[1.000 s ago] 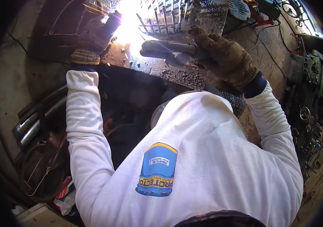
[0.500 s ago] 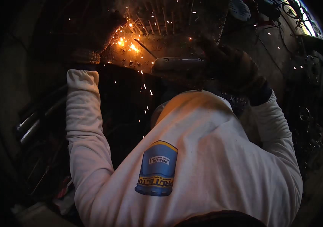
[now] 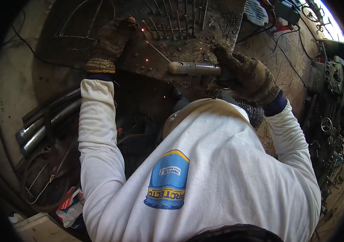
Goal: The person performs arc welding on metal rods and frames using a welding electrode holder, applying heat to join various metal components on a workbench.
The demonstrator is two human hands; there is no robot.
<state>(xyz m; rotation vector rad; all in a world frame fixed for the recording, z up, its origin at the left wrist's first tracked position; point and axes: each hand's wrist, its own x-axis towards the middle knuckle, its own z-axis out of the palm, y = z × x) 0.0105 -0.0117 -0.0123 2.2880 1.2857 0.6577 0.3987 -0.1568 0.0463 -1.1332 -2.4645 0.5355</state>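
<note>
Okay, your right gloved hand (image 3: 247,74) is clamped on the electrode holder (image 3: 196,68), over the steel worktop's (image 3: 225,28) near edge. Left gloved hand (image 3: 109,45) is over the worktop's left part; can't tell if it's gripping anything. Electrode (image 3: 158,52) angles up-left over the worktop: no arc, red embers (image 3: 147,42) about. Metal rods (image 3: 171,27) stand toward its far side. Reads as a pause between welds; restriking calls for a steady tip, left fingers clear.

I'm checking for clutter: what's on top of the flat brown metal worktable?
Slim brown metal rods and small dark crumbs are visible; the left hand, gloved in brown knit, hides whatever's beneath.
</note>
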